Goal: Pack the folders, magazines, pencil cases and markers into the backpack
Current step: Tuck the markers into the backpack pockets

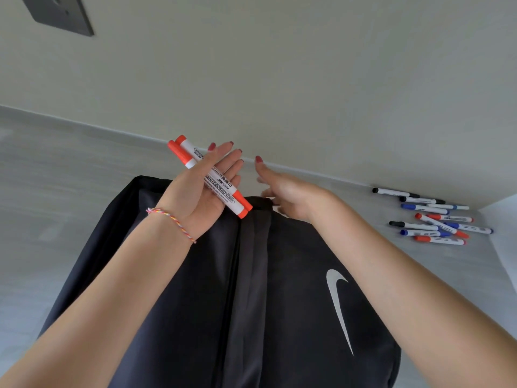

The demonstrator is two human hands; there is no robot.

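A black backpack (293,289) with a white swoosh stands on the grey table right in front of me. My left hand (204,191) is raised over its top left, palm towards me, and holds two red-capped whiteboard markers (221,182) across the palm, with the thumb pinning them. My right hand (288,191) is at the backpack's top edge, one finger sticking up and the others curled down onto the fabric there. Several loose markers (433,219) in black, blue and red lie on the table to the right.
A pale wall (279,79) rises directly behind the backpack. It carries a dark plate (58,15) at the upper left. The grey table (70,177) stretches out to the left of the bag.
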